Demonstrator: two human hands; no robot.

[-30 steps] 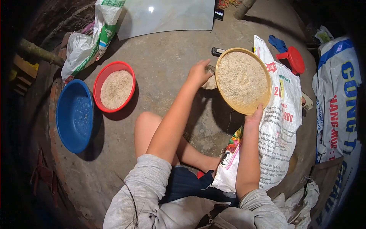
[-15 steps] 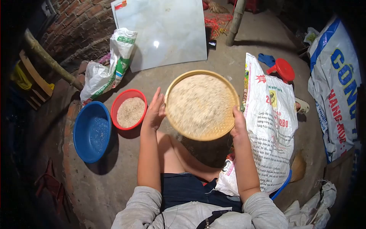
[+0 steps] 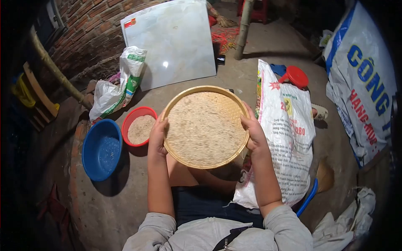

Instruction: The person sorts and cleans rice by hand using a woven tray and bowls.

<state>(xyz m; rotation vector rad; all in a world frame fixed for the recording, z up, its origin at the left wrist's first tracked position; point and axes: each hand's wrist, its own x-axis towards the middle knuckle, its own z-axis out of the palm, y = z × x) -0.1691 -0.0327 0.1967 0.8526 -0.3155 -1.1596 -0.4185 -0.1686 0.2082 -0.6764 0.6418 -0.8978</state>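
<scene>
A round woven tray is held up in front of my body, with pale grain spread over most of it. Bare weave shows at its upper right. My left hand grips the left rim, thumb on top. On the right rim is my right hand, its thumb over the edge and its other fingers mostly hidden underneath. Left of the tray, a red basin holds more pale grain. Beside it stands a blue basin with a few scattered grains on its bottom.
A printed white sack lies at the right, with a red plastic container above it. A glossy panel leans at the back, near a white-green sack. A bamboo pole stands behind. A large sack is far right.
The tray has moved left and slightly down in view. My left hand, open beside the rim before, now grips it. The grain has shifted, baring weave at the upper right.
</scene>
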